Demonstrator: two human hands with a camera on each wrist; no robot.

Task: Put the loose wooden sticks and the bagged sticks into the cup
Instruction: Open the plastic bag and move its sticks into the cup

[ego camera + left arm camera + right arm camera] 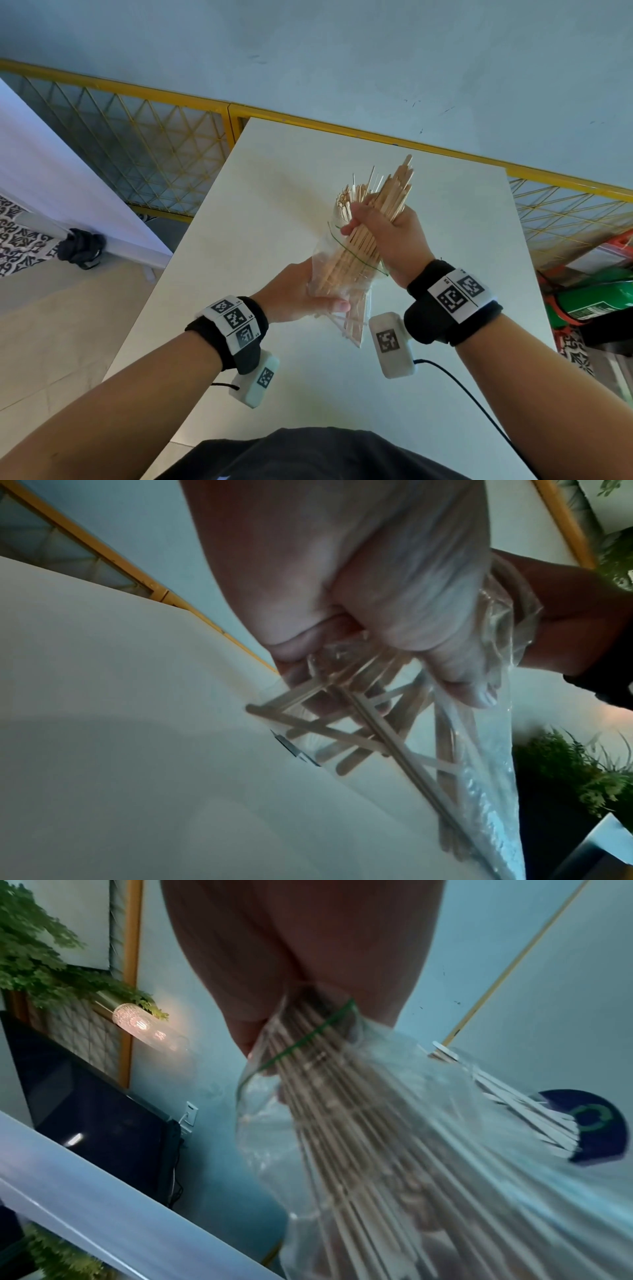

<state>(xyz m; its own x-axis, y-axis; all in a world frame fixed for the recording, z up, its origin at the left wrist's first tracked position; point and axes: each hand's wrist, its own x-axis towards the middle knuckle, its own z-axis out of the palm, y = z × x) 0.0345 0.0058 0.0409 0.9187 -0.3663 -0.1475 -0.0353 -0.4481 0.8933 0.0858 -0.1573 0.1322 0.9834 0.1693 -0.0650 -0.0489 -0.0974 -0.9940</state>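
Above the white table [260, 212] both hands hold a clear zip bag [337, 274] packed with flat wooden sticks [394, 192]. My right hand [370, 226] grips the stick bundle where it pokes out of the bag's green-lined mouth [308, 1037]. My left hand [318, 296] grips the bag's lower end, thumb on top; the left wrist view shows the bag [496, 777] and crossed sticks [325, 729] pinched under its fingers. In the right wrist view a dark blue cup [596, 1123] with a green logo holds more sticks. In the head view the cup is hidden behind the bag and hand.
A yellow mesh fence [154, 137] runs along the table's far edge. Another white table [68, 178] stands at the left with a black cloth [82, 251] at its corner. Green and red items [589, 301] sit on the floor at right.
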